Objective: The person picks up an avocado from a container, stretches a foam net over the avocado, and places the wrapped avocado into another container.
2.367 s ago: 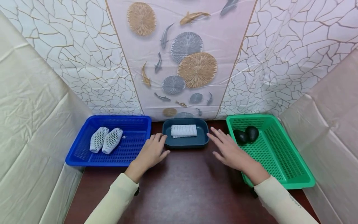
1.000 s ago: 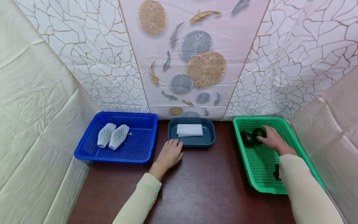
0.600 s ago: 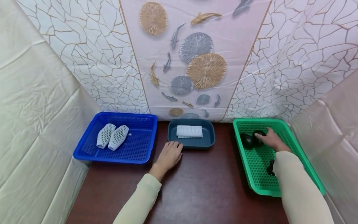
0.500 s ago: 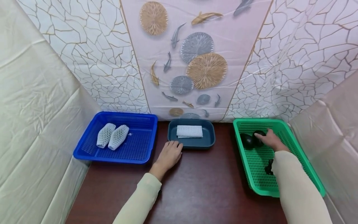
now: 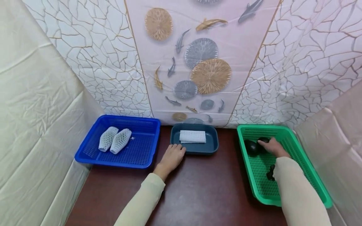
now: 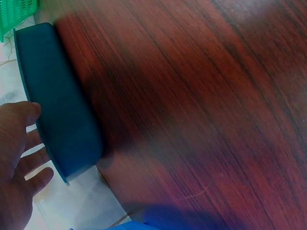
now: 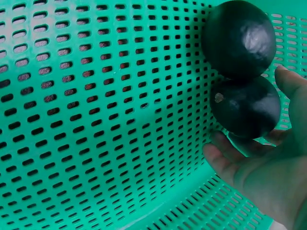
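Right wrist: lower dark ovoid (image 7: 245,109) within curled right hand (image 7: 271,175), full contact unclear.

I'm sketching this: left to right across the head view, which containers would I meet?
Blue rectangular plastic basket with two white mesh sleeves, dark teal rectangular tray with folded white mesh, green rectangular plastic basket with two rounded black objects.

My head view faces forward-down, set back; close-in wrist views share its teal tray (image 6: 62,96) (left) and green basket (image 7: 96,124) (right).
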Demonstrator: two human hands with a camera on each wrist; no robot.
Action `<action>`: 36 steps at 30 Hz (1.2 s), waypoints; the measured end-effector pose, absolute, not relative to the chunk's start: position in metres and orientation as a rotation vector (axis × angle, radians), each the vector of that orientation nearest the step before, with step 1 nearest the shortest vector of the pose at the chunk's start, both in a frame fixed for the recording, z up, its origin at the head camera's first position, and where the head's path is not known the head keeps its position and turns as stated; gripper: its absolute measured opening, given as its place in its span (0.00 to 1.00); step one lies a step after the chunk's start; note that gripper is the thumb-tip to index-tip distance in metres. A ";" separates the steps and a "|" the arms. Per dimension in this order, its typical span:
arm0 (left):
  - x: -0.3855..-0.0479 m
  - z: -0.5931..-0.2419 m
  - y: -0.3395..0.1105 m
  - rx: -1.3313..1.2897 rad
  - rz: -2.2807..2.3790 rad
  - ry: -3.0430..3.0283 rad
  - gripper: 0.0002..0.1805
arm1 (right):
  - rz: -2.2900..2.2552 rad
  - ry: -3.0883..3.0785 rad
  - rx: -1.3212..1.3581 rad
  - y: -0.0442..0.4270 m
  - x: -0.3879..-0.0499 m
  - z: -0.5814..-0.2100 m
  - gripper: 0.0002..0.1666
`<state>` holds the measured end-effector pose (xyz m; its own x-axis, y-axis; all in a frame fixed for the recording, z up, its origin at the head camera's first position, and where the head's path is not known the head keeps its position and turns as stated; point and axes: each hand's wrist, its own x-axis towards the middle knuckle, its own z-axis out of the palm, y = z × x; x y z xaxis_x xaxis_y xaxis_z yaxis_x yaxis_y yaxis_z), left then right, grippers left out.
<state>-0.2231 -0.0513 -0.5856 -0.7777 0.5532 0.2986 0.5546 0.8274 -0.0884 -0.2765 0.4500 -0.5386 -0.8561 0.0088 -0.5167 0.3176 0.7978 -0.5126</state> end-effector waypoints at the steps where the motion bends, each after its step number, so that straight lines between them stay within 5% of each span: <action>1: -0.224 -0.587 -0.051 -0.837 -0.006 -2.695 0.03 | -0.820 2.489 0.236 0.450 -0.277 -0.539 0.65; 15: -0.229 -0.590 -0.048 -0.835 0.023 -2.748 0.10 | -0.867 2.549 0.231 0.459 -0.270 -0.551 0.59; 36: -0.230 -0.588 -0.049 -0.833 -0.028 -2.755 0.12 | -0.904 2.764 0.177 0.452 -0.248 -0.514 0.53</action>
<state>-0.2301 -0.0489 -0.5882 -0.8009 0.5421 0.2545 0.5472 0.8351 -0.0570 -0.2483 0.4516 -0.5142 -0.9667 0.0437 -0.2520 0.1842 0.8024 -0.5676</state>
